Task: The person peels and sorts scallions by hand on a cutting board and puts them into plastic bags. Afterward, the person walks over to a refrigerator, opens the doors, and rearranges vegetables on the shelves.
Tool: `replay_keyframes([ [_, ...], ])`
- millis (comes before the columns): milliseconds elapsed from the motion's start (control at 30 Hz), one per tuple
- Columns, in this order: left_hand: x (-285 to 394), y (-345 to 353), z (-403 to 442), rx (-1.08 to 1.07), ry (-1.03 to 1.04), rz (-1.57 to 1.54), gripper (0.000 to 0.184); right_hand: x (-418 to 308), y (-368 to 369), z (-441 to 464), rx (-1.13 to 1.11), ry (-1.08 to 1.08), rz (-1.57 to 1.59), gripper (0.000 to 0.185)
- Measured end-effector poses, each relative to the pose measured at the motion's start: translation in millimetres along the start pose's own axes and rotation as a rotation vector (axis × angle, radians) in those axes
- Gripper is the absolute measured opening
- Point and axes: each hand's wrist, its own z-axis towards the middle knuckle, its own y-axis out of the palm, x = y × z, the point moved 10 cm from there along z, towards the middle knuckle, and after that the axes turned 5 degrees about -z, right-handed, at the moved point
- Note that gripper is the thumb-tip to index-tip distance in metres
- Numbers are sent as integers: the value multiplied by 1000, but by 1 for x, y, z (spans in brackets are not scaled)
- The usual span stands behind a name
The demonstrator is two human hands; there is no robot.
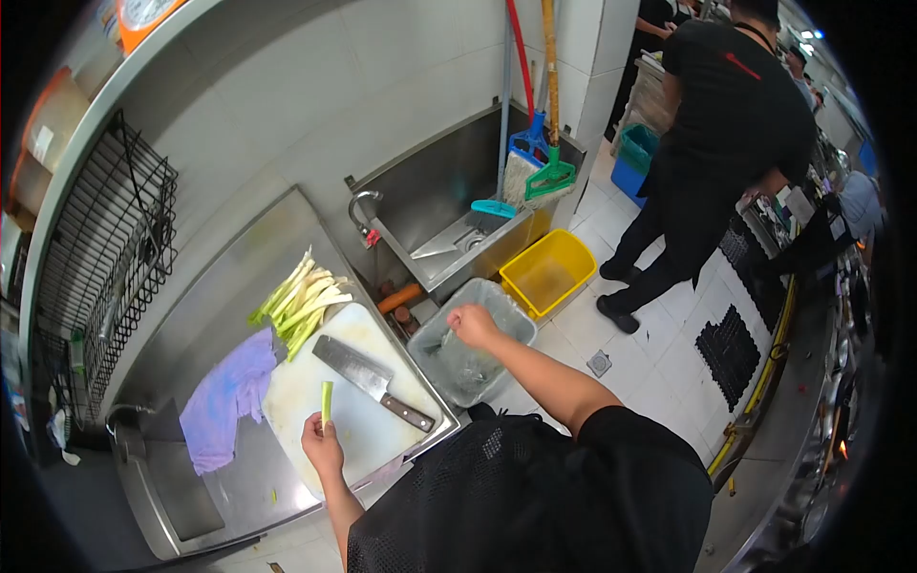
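My left hand [323, 447] is closed around the lower end of a short green celery stalk [327, 399], held upright over the white cutting board [304, 399]. A cleaver [351, 365] with a brown riveted handle lies across the board, to the right of that stalk. More pale green celery stalks [304, 301] are piled at the board's far edge. My right hand [473, 328] is out over a grey bin with a clear liner [442, 363]. Its fingers are curled closed, and whatever they may hold is hidden.
A purple cloth [227, 396] lies left of the board on the steel counter [239, 272]. Beyond the bin are a yellow tub [549, 270] and a steel sink [430, 172] with mops [549, 177]. A co-worker in black [726, 124] stands to the right.
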Motion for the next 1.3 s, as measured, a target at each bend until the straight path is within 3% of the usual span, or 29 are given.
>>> replay_keyframes([
  [33, -10, -4, 3, 28, 24, 2, 21, 4, 24, -2, -172, -4, -119, 20],
  [100, -30, -6, 5, 68, 67, 52, 27, 11, 43, -4, -289, 3, -265, 24],
  [200, -19, -8, -1, 127, 40, 200, 32, -6, 33, -6, -180, -17, -133, 24],
  [233, -26, -8, 1, 150, 102, 135, 33, 0, 33, -4, -133, 32, -131, 22],
  [267, -11, -9, 0, 142, 136, 288, 34, -10, 27, -4, -95, -25, -253, 21],
  [367, -13, -11, 5, 67, -21, 318, 32, -13, 23, -5, -106, 50, -218, 24],
  [433, 6, -16, 17, 90, 73, 324, 31, -26, 23, -16, -243, 94, -134, 24],
  [533, 34, -17, 63, 95, 276, 314, 31, -33, 29, -30, -216, 7, -181, 26],
  [633, 69, -8, 116, 137, 442, 515, 34, -59, 11, -46, -150, 175, -126, 25],
  [767, 34, 15, 169, -19, 350, 612, 31, -73, -7, -64, 23, 145, -49, 24],
  [833, 24, 12, 179, -60, 339, 567, 25, -84, -24, -81, 95, 270, -28, 24],
  [967, 21, -18, 174, -13, 353, 417, 20, -95, -38, -111, 212, 276, -13, 23],
  [1067, 19, -54, 160, -43, 193, 185, 18, -108, -34, -123, 227, 319, 62, 21],
  [1133, -1, -65, 147, -137, -59, -319, 16, -129, -23, -123, 224, 309, 172, 20],
  [1167, -3, -75, 141, -128, -60, -320, 16, -144, -16, -120, 219, 303, 173, 20],
  [1233, -7, -91, 127, -136, -88, -626, 13, -197, 9, -104, 99, 132, 154, 21],
  [1300, -1, -111, 109, -132, -58, -661, 13, -238, 46, -90, -82, 73, 256, 24],
])
